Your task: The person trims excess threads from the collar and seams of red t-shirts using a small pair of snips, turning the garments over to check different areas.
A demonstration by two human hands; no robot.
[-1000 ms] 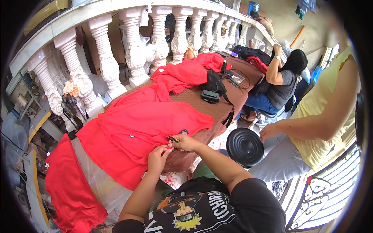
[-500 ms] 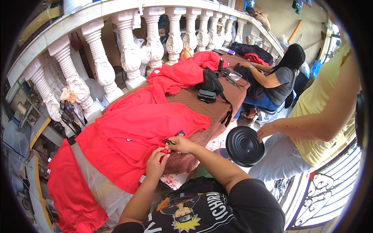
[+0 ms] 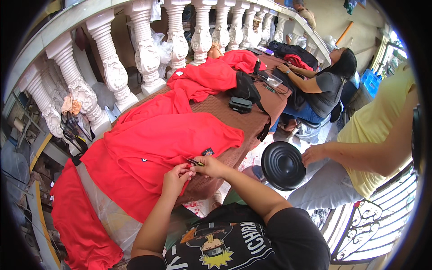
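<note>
A red garment [image 3: 166,135] lies spread over the brown-covered table [image 3: 202,191] in front of me. At its near edge, my left hand [image 3: 176,178] pinches a bit of the red cloth between thumb and fingers. My right hand [image 3: 212,166] grips small dark thread snips [image 3: 196,162], their tips pointing left over the garment, close above my left fingertips. Whether the blades touch the cloth or a thread is too small to tell. A small dark tag or patch [image 3: 208,152] shows just beyond my right hand.
More red garments [image 3: 202,81] are heaped farther along, beside a black bag [image 3: 246,87] and a black case [image 3: 240,105]. A white balustrade [image 3: 150,58] borders the far side. At right, a person in yellow [image 3: 373,135] holds a round black disc [image 3: 282,166]; another person [image 3: 326,90] sits beyond.
My hands stay together at the cloth's edge, with only slight finger movement. The seated person has raised their head. The whole view has shifted a little.
</note>
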